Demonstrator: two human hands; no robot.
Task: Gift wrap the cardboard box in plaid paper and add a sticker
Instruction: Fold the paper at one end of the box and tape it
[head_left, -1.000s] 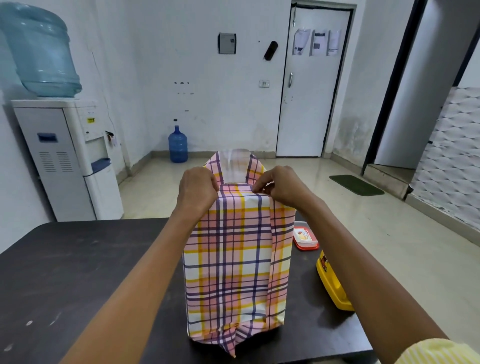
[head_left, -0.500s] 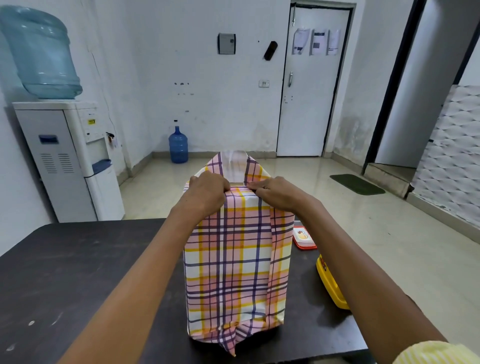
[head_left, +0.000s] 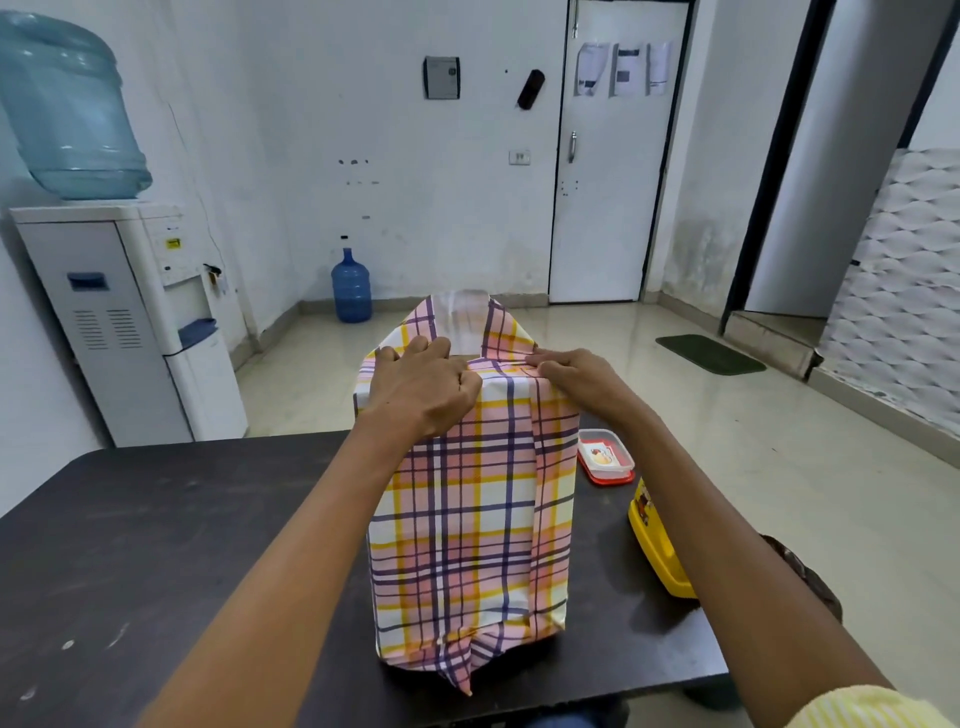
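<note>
The box wrapped in plaid paper (head_left: 467, 519) stands upright on the dark table (head_left: 156, 545). Its cardboard is hidden under the paper. At the top, a far paper flap (head_left: 460, 322) sticks up with its white inner side showing. My left hand (head_left: 421, 387) presses down on the paper at the box's top left, fingers reaching over the top edge. On the top right corner, my right hand (head_left: 576, 376) presses the fold with fingers pointing left. A folded paper point juts out at the bottom front. No sticker is visible on the wrap.
A small clear container with a red rim (head_left: 605, 457) lies right of the box. A yellow container (head_left: 657, 545) sits at the table's right edge. Beyond the table stand a water dispenser (head_left: 130, 312) on the left and a blue bottle (head_left: 352, 286) on the floor.
Both hands have slid apart along the box's top edge, from pinching the paper near the middle to pressing at the corners. The side folds now lie flatter.
</note>
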